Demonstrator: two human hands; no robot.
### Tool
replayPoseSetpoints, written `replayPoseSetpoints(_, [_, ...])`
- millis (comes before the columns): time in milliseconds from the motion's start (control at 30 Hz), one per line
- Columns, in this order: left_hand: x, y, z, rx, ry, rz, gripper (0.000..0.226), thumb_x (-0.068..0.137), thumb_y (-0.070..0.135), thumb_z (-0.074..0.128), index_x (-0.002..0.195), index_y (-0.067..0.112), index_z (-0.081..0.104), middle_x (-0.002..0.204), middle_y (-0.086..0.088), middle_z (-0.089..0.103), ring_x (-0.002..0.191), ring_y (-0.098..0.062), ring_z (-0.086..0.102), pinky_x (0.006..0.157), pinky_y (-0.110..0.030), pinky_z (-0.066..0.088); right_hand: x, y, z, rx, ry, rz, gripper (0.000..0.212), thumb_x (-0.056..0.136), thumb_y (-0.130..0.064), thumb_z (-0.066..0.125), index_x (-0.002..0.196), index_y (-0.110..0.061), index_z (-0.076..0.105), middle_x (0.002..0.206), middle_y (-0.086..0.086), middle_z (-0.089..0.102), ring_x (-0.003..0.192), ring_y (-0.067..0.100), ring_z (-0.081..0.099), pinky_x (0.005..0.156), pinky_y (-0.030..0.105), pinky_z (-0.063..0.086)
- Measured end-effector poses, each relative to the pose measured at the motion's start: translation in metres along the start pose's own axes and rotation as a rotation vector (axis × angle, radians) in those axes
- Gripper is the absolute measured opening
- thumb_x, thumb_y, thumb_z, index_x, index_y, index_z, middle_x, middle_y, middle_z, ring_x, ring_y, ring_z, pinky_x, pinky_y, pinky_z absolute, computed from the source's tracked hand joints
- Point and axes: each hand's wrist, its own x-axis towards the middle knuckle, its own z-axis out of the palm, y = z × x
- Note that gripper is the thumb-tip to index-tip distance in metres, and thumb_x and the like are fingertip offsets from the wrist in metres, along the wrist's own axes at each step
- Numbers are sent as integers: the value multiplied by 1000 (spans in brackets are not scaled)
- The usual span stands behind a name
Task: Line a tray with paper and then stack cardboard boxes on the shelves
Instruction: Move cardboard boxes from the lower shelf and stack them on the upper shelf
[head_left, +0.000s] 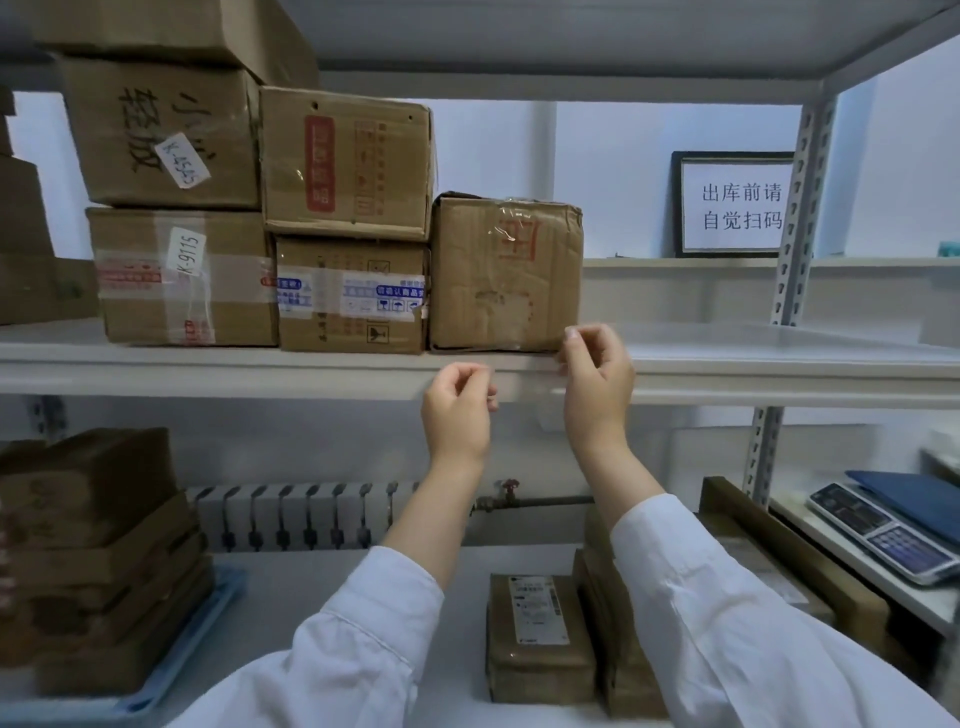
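Note:
Both my hands are raised in front of the middle shelf (218, 371). My left hand (457, 410) and my right hand (597, 376) each pinch the near edge of a thin translucent sheet (779, 340), which lies over the right part of that shelf. A short strip of the sheet hangs between the two hands. Just behind my right hand stands a worn cardboard box (506, 270) with a red mark. Several taped boxes (343, 171) are stacked to its left. A blue tray (171, 680) at the lower left carries a pile of brown boxes.
Small parcels (535, 639) lie on the lower white surface beneath my right arm. A scale (883, 530) and a blue folder sit at the right. A framed sign (732, 205) stands behind the shelf, whose metal post (795, 249) rises on the right. A radiator runs along the wall below.

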Motion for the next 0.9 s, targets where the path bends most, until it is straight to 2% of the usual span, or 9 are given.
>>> replayPoseSetpoints(67, [-1, -9, 4, -65, -31, -97, 22, 91, 8, 50, 71, 14, 56, 64, 0, 54, 57, -12, 49, 53, -20, 39, -9, 9, -4, 3, -110, 16, 26, 93, -10, 53, 69, -19, 54, 62, -2, 54, 60, 11, 52, 60, 27, 43])
replayPoseSetpoints(200, [1, -29, 8, -152, -6, -247, 19, 90, 8, 49, 73, 12, 56, 64, -1, 54, 56, -12, 48, 53, -23, 36, -19, 28, -9, -50, -309, 86, 27, 92, -6, 54, 68, -18, 58, 60, 2, 58, 55, 5, 54, 56, 19, 44])
replayPoseSetpoints(367, [-3, -73, 12, -170, 43, -439, 14, 90, 12, 49, 80, 12, 59, 67, -1, 56, 59, -12, 49, 53, -23, 34, -34, 74, -17, -253, -443, 315, 19, 91, -18, 57, 72, -20, 60, 72, -1, 62, 76, 18, 58, 67, 29, 44])
replayPoseSetpoints(433, [-3, -88, 12, -178, 51, -515, 16, 90, 12, 49, 77, 13, 58, 67, 0, 58, 59, -12, 50, 50, -21, 33, -42, 90, -19, -277, -452, 431, 9, 91, -21, 58, 87, -16, 64, 82, -1, 62, 85, 18, 56, 72, 27, 41])
replayPoseSetpoints(600, [-10, -136, 12, -151, 68, -727, 21, 89, 16, 51, 69, 16, 57, 67, 3, 58, 59, -8, 50, 48, -20, 32, -68, 139, -26, -333, -452, 743, 39, 91, -24, 59, 125, -6, 55, 126, 11, 58, 118, 27, 52, 93, 32, 41])
replayPoseSetpoints(667, [-15, -154, 10, -154, 72, -769, 22, 92, 18, 48, 72, 16, 57, 72, 3, 59, 65, -8, 51, 51, -20, 33, -79, 158, -31, -345, -436, 878, 48, 91, -26, 57, 134, -6, 46, 136, 13, 50, 125, 30, 47, 101, 38, 40])
replayPoseSetpoints(767, [-22, -180, 7, -102, 98, -844, 23, 95, 22, 45, 76, 15, 56, 76, 2, 56, 66, -10, 48, 56, -22, 34, -97, 187, -34, -415, -473, 1050, 65, 85, -39, 60, 139, -11, 37, 139, 13, 46, 127, 34, 44, 104, 46, 40])
replayPoseSetpoints(833, [-30, -198, 4, -40, 108, -907, 19, 94, 23, 47, 92, 10, 60, 89, -5, 59, 77, -16, 53, 67, -25, 41, -110, 222, -36, -458, -501, 1118, 79, 71, -50, 61, 138, -15, 37, 139, 12, 46, 125, 34, 46, 104, 49, 40])
replayPoseSetpoints(900, [-41, -212, 2, 29, 113, -981, 36, 94, 23, 49, 125, 4, 52, 122, -16, 55, 110, -29, 53, 84, -31, 41, -124, 268, -40, -502, -516, 1163, 89, 63, -55, 61, 140, -16, 35, 141, 12, 44, 127, 34, 43, 106, 48, 37])
